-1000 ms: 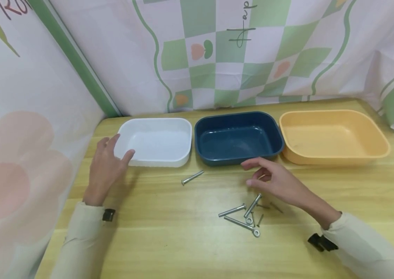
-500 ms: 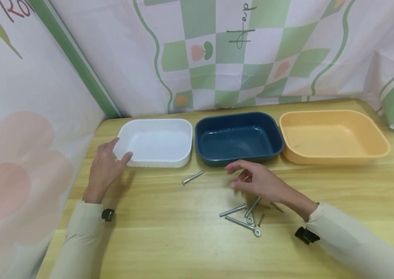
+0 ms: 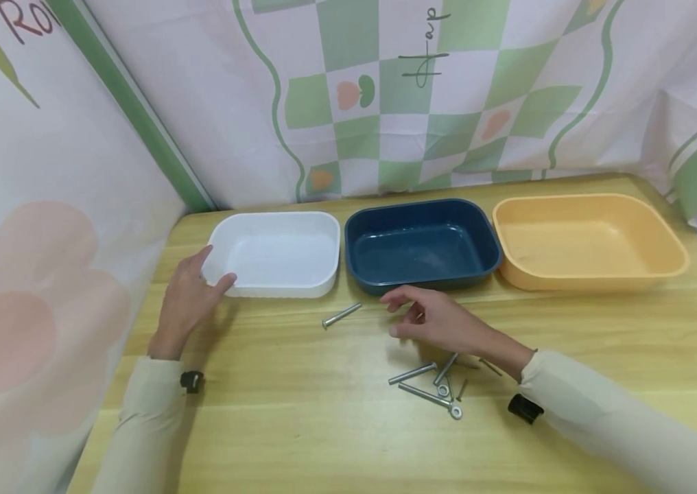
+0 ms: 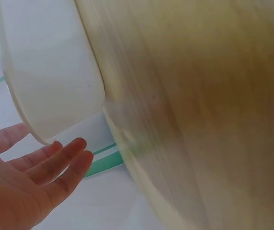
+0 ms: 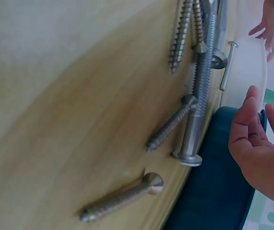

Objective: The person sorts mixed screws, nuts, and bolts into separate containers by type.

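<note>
One round-headed bolt, slanting toward far right, is lying between the relaxed left hand and the nearer, empty, unclosed right hand.

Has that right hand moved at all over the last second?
Yes. In the head view, the right hand has moved to the person's left along the front of the dark blue tray, towards the lone bolt.
</note>
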`<act>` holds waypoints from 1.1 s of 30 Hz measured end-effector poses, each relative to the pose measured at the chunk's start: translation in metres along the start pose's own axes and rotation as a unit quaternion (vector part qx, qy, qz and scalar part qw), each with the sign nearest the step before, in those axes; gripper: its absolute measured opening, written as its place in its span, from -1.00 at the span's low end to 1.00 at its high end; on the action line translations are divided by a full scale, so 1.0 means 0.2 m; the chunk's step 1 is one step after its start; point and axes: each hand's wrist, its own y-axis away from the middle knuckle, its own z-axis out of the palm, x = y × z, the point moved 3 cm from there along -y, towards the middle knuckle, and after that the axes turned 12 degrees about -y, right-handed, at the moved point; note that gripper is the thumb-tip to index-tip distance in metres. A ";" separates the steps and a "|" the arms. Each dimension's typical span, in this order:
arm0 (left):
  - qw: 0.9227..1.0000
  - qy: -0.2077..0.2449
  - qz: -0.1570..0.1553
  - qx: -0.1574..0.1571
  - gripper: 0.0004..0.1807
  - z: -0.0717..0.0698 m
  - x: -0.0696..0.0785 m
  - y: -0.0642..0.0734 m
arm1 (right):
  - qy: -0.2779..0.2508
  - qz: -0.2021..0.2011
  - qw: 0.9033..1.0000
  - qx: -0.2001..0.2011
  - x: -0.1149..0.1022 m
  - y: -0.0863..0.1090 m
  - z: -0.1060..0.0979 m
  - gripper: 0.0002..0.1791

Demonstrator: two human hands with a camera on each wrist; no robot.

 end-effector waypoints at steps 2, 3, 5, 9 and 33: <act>1.000 -0.003 -0.002 -0.001 -0.19 0.00 0.00 0.00 | 0.001 0.000 1.000 0.001 0.00 -0.01 0.01 -0.50; 1.000 -0.004 -0.003 -0.002 -0.19 0.00 0.00 0.00 | 0.001 0.003 1.000 0.002 0.01 -0.01 0.01 -0.50; 1.000 -0.005 -0.003 -0.005 -0.18 -0.01 0.00 0.00 | -0.004 0.003 1.000 0.002 0.01 -0.02 0.01 -0.50; 1.000 -0.002 -0.003 -0.012 -0.18 -0.01 -0.01 0.00 | -0.011 0.002 1.000 -0.001 0.02 -0.03 0.01 -0.48; 0.999 -0.012 -0.020 -0.038 -0.10 0.01 -0.04 0.01 | -0.009 -0.006 1.000 0.000 0.04 -0.12 0.10 -0.45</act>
